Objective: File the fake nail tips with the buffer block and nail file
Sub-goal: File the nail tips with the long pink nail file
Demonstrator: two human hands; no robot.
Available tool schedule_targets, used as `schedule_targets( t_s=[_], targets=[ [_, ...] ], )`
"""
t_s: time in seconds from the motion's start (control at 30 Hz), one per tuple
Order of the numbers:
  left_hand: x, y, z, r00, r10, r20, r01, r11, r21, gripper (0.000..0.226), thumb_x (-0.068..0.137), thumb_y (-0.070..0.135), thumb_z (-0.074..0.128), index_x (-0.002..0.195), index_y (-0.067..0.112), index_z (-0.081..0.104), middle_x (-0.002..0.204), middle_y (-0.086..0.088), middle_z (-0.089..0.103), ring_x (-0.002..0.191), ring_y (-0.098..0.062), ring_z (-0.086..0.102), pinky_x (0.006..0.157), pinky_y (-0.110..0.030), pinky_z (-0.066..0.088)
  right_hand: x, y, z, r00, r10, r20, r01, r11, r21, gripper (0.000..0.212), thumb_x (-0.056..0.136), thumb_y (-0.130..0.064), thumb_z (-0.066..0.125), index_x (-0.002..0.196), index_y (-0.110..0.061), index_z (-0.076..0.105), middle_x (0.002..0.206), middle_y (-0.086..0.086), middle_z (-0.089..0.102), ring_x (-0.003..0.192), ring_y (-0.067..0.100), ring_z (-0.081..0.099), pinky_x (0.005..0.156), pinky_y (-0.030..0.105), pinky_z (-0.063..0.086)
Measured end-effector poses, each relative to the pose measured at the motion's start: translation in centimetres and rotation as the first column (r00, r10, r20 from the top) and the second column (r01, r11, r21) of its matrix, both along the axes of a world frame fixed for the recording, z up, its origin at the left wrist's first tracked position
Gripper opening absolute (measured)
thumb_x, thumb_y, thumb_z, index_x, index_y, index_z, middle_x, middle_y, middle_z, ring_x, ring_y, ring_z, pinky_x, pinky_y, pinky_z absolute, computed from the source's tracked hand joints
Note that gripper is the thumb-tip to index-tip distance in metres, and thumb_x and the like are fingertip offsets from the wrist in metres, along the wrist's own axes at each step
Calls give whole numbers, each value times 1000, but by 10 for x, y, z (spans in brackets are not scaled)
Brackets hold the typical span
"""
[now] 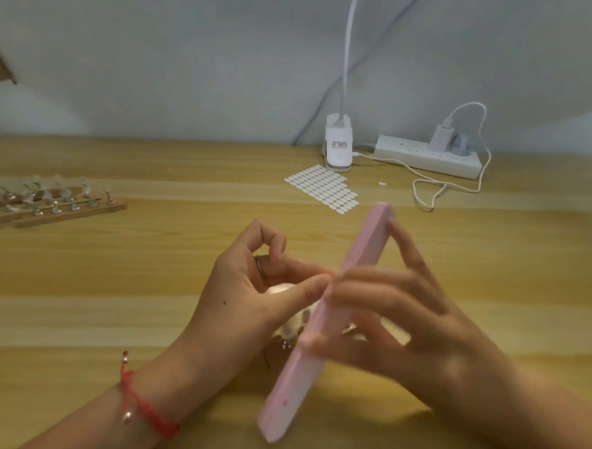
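A pink block (363, 252) is held above the table (113, 283) at centre frame. Its long axis runs diagonally, the lower end pointing to the bottom centre and the upper end to the upper right, towards the power strip (425, 157). It is clamped by the right hand (419, 333), with the forefinger laid along the upper right side and the thumb across the near face. The left hand (239, 290), with a red bracelet (147, 412) at its wrist, is brought up against the block's left face. Its thumb and forefinger are pinched together there, but what is pinched cannot be made out through the blur. Clear tips (49, 194) are stood on wooden strips (68, 214) at middle left. A sticker sheet (324, 188) is laid just before the lamp base (338, 147).
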State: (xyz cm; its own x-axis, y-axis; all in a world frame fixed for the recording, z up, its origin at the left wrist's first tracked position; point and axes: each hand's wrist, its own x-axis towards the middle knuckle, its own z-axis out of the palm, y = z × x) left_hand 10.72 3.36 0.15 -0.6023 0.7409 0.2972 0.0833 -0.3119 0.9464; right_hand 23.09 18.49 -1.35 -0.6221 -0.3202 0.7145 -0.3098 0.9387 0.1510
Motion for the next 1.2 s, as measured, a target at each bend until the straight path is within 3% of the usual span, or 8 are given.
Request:
schedule_targets(
  t_s=[0.17, 0.3, 0.43, 0.57, 0.7, 0.83, 0.97, 1.2],
  targets=[
    [-2, -2, 2, 1000, 2, 27, -3, 1000, 8, 45, 62, 14, 74, 78, 13, 31, 76, -10, 75, 70, -14, 72, 61, -18, 52, 2, 22, 18, 979, -195, -61, 185, 974, -132, 43, 89, 5, 65, 122, -21, 65, 118, 8, 49, 114, 25, 50, 108, 70, 28],
    [-1, -2, 4, 994, -44, 96, 42, 999, 18, 50, 57, 19, 76, 79, 13, 32, 73, -9, 74, 63, -13, 70, 59, -18, 52, 1, -4, 4, 999, 35, 29, -35, 999, -11, 29, 105, -18, 50, 130, -31, 59, 119, 6, 66, 117, 17, 55, 111, 69, 26],
    [-4, -2, 5, 997, -47, 65, 47, 999, 4, 46, 60, 16, 75, 78, 13, 32, 74, -10, 75, 67, -15, 71, 64, -19, 53, 5, 28, 28, 976, -202, -86, 195, 977, -88, 29, 101, -6, 49, 123, -20, 63, 119, 9, 47, 115, 27, 49, 108, 72, 24],
    [-1, -2, 4, 993, -89, 81, 88, 996, 25, 47, 60, 18, 74, 77, 12, 31, 69, -6, 73, 60, -12, 68, 55, -18, 52, 2, -4, 3, 1000, -7, -13, 8, 999, 38, 38, 96, -11, 65, 129, -29, 62, 121, 3, 51, 118, 19, 52, 112, 70, 24],
    [-6, -3, 6, 998, -50, 46, 49, 999, 20, 44, 62, 16, 74, 75, 13, 33, 71, -4, 74, 72, -15, 73, 66, -18, 54, 1, 24, 24, 979, -194, -68, 187, 978, -96, 41, 93, 3, 58, 124, -24, 64, 118, 8, 47, 114, 26, 49, 108, 72, 26],
    [0, 0, 4, 996, -79, 51, 77, 997, 32, 41, 64, 12, 70, 74, 11, 30, 64, 0, 71, 57, -7, 67, 55, -14, 50, 1, -9, 1, 1000, 12, 10, -12, 1000, -5, 34, 97, -12, 63, 126, -29, 66, 119, 2, 51, 117, 19, 54, 109, 71, 26],
    [-2, 0, 4, 999, -42, 20, 42, 999, 7, 39, 63, 10, 71, 72, 11, 33, 67, -3, 73, 61, -9, 69, 57, -16, 52, 1, 23, 23, 979, -194, -57, 184, 972, -143, 39, 96, 4, 54, 124, -22, 65, 117, 9, 50, 114, 26, 50, 108, 70, 28],
    [-2, 1, 4, 998, -48, 30, 48, 999, 18, 41, 62, 15, 72, 72, 11, 32, 69, -4, 73, 63, -11, 70, 57, -17, 52, -1, 13, 14, 995, -95, -30, 93, 993, -67, 39, 94, 0, 62, 123, -25, 64, 118, 6, 49, 115, 22, 52, 109, 70, 27]
  ],
)
